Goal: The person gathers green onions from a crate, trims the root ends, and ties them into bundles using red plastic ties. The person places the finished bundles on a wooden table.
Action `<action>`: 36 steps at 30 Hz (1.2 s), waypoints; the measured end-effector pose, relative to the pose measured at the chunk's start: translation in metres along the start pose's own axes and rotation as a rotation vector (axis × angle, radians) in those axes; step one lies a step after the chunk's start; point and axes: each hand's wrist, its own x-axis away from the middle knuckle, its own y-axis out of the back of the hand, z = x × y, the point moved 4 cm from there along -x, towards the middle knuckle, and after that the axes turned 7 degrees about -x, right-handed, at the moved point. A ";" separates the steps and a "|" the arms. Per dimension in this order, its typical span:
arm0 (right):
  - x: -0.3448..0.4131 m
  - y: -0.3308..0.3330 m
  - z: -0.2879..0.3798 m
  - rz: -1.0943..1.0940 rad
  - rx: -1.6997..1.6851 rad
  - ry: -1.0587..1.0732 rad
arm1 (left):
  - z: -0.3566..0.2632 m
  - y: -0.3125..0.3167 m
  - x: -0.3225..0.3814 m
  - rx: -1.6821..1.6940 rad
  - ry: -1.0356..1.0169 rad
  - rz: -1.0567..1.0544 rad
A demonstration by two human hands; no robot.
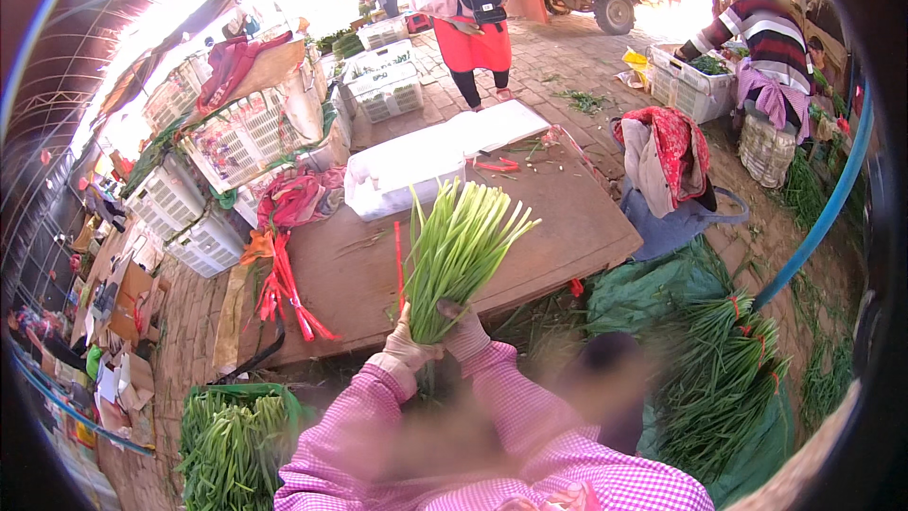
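A bunch of long green stalks with pale cut ends, perhaps garlic chives [457, 248], stands upright between my hands above the wooden table's near edge. My left hand [411, 344], in a light glove, grips its lower part from the left. My right hand [464, 330], gloved too, closes round it from the right. On the table [340, 277] a red tie strip [399, 262] lies just left of the bunch. More red strips [287, 291] hang together at the table's left end. Red-handled scissors or cutters [496, 165] lie beside a white plastic-lined tray [404, 188].
Loose green stalks [234, 440] fill a green-lined container at lower left. Tied bundles [731, 383] lie on green sheeting at right. White crates [241, 138] are stacked left. A person in a red apron [472, 42] stands beyond the table; another [766, 35] sits by a crate.
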 end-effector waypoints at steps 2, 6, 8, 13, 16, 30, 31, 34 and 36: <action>-0.007 0.015 -0.007 0.006 -0.008 0.025 | -0.014 0.007 0.005 -0.132 -0.018 -0.016; -0.032 0.065 -0.032 0.013 0.223 -0.017 | -0.047 0.036 0.017 -0.167 0.169 -0.460; -0.051 0.087 -0.046 0.002 0.115 -0.120 | -0.058 0.044 0.024 0.280 0.165 -0.528; -0.042 0.089 -0.016 -0.128 0.157 -0.197 | -0.083 0.072 0.040 0.425 0.034 -0.242; -0.026 0.053 0.036 -0.257 0.279 -0.065 | -0.089 0.104 0.055 0.116 -0.109 -0.547; 0.012 -0.026 0.151 -0.596 0.559 0.595 | -0.093 0.091 0.081 -0.472 -0.163 -0.598; 0.012 -0.028 0.150 -0.562 0.610 0.610 | -0.091 0.092 0.082 -0.450 -0.158 -0.607; 0.011 -0.020 0.148 -0.597 0.605 0.572 | -0.089 0.089 0.079 -0.489 -0.202 -0.605; 0.009 -0.010 0.149 -0.611 0.615 0.549 | -0.088 0.087 0.075 -0.405 -0.193 -0.613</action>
